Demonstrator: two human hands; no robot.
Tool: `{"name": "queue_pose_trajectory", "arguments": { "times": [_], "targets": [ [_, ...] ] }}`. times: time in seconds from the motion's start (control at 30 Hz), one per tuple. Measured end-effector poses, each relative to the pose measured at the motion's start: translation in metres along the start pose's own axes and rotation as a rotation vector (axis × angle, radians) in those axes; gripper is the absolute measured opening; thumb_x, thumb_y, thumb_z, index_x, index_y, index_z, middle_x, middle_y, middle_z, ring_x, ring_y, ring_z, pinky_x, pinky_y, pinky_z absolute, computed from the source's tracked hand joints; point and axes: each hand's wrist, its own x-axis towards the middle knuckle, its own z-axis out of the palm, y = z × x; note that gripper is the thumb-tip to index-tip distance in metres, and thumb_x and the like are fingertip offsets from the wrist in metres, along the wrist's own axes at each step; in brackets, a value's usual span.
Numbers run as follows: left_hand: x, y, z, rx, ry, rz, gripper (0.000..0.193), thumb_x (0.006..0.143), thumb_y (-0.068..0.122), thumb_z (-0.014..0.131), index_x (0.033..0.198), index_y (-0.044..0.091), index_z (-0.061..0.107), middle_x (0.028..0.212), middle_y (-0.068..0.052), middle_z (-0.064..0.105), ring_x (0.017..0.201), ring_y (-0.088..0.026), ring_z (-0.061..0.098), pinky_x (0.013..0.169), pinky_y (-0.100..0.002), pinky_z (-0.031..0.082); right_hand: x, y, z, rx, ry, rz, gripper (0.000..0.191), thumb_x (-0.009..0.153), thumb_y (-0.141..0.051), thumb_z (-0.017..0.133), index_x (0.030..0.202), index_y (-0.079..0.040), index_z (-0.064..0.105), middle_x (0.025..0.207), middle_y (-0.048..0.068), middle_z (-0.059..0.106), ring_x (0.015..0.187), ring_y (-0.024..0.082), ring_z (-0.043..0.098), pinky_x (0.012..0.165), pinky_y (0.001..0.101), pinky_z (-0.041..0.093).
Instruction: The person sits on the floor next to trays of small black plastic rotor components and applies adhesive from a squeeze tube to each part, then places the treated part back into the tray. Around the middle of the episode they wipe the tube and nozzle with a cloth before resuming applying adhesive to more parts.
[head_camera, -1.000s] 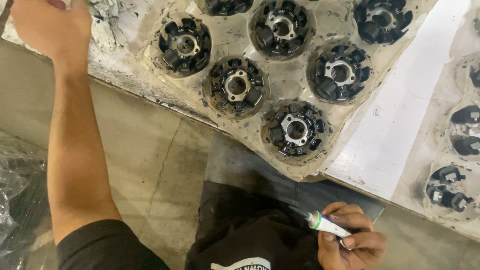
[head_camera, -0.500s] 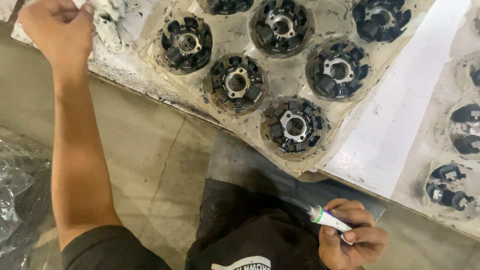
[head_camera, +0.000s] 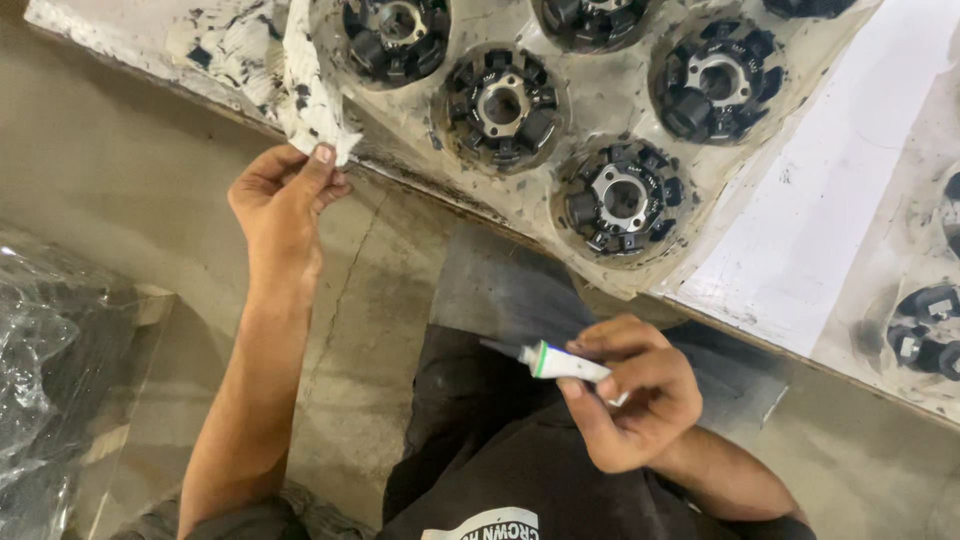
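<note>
My left hand (head_camera: 283, 195) has come back from the far corner of the table (head_camera: 800, 230) and now sits at its near edge, thumb and fingers pinched on a torn scrap of paper (head_camera: 310, 95). That scrap is white, crumpled and blotched with black smears. It was lying flat up there a moment ago; now it stands lifted off the stained sheet (head_camera: 600, 95) that covers the table, so I judge it is coming away from the surface.

My right hand (head_camera: 630, 395) has hardly moved. It is curled closed around a small white tube (head_camera: 565, 363) with a green band near the nozzle, held low over my lap, tip pointing left.

On the sheet lie several round metal parts. The nearest one (head_camera: 622, 197) is a dark ring of stubby black blocks around a bright steel hub with a hole through it; another (head_camera: 500, 103) sits just beyond it. Each rests in a greyish, greasy ring mark. A clean white strip runs along the sheet's right side. The floor (head_camera: 120, 200) below is dull concrete, cracked.
</note>
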Motion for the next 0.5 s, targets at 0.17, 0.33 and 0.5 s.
{"name": "queue_pose_trajectory", "arguments": {
  "times": [0.17,0.33,0.5],
  "targets": [
    [-0.042,-0.008,-0.013,0.012,-0.129,0.000,0.008,0.096,-0.002,0.074,0.102,-0.003,0.070,0.093,-0.009,0.074,0.079,-0.016,0.070,0.074,-0.030,0.062,0.007,0.010,0.030,0.044,0.012,0.136,0.032,0.088,0.008,0.075,0.101,-0.007,0.050,0.102,0.016,0.065,0.095,0.020,0.066,0.083,0.0273,0.055],
    [-0.083,-0.012,-0.017,0.187,-0.224,0.168,0.015,0.093,-0.014,0.071,0.104,-0.004,0.068,0.100,-0.006,0.073,0.093,-0.013,0.071,0.085,-0.027,0.060,0.011,0.034,0.063,0.142,0.096,0.190,0.032,0.094,0.010,0.076,0.106,-0.005,0.051,0.109,0.011,0.063,0.096,0.016,0.065,0.089,0.0263,0.054],
    [-0.112,-0.025,-0.015,0.183,-0.136,0.199,0.019,0.084,-0.018,0.067,0.094,-0.002,0.066,0.120,0.004,0.061,0.104,-0.009,0.068,0.089,-0.025,0.059,0.008,0.061,0.088,0.255,0.098,0.286,0.028,0.095,0.009,0.075,0.106,-0.005,0.052,0.112,0.009,0.062,0.102,0.013,0.062,0.094,0.0268,0.054]
  ]
}}
